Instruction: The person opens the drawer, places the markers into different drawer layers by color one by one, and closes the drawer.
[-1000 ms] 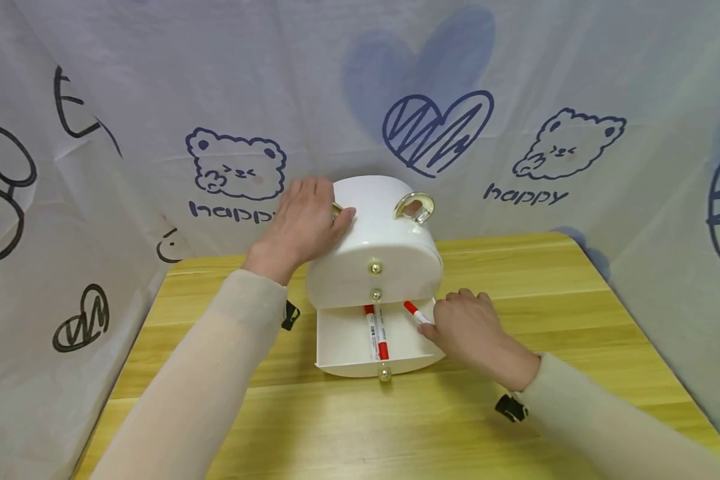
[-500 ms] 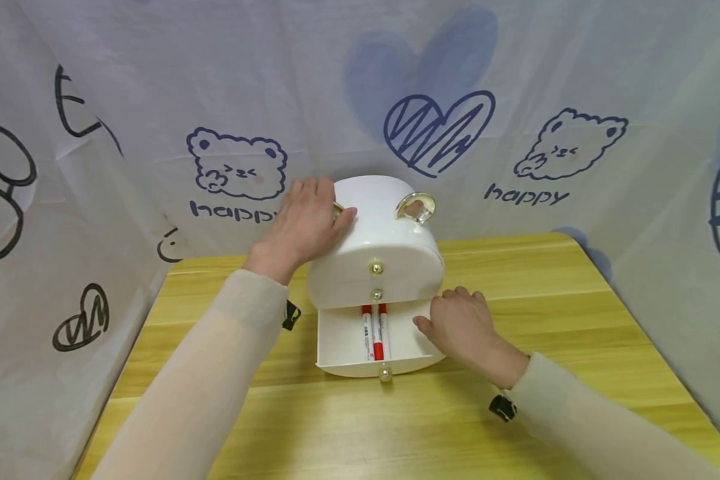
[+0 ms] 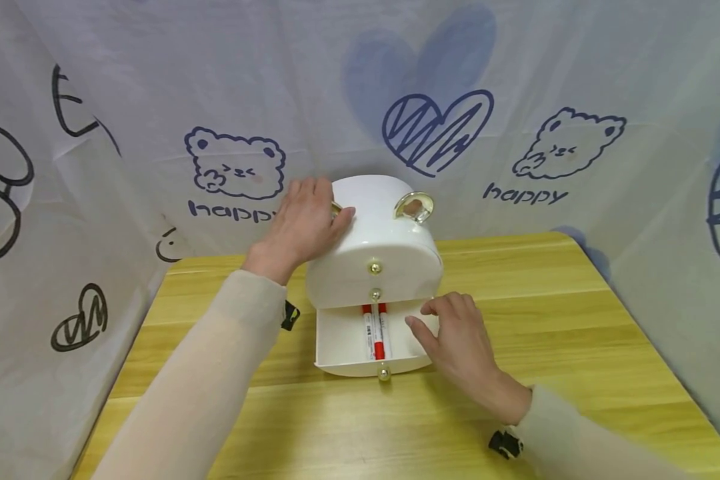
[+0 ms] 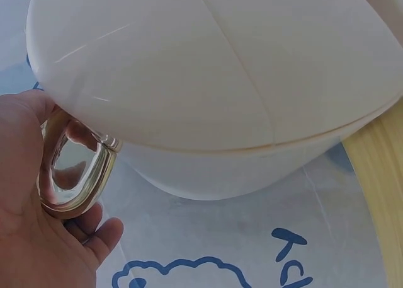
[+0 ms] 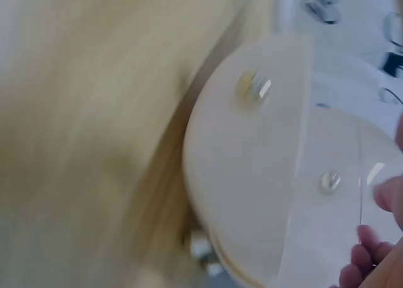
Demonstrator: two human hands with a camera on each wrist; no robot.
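Note:
A white rounded box [image 3: 372, 213] with gold ring ears stands on the table, its lower drawer [image 3: 339, 333] pulled out. Red-capped white markers [image 3: 379, 349] lie side by side in the middle of that drawer. My left hand [image 3: 303, 223] grips the left gold ring [image 4: 96, 181], fingers around it in the left wrist view. Over the drawer's right side is my right hand [image 3: 462, 347], thumb and fingers apart, holding nothing. In the right wrist view only some fingertips [image 5: 387, 193] show, beside the box front, and the picture is blurred.
Gold round knobs sit on the box front, and another knob [image 3: 385, 373] is on the drawer's front. The right gold ring [image 3: 399, 205] is uncovered. Behind the wooden table [image 3: 360, 433] hangs a white printed cloth [image 3: 312, 80].
The right hand has let go of a red-capped marker, which now lies in the drawer with the others. Its fingers have spread and it has moved slightly toward me. The left hand has stayed put.

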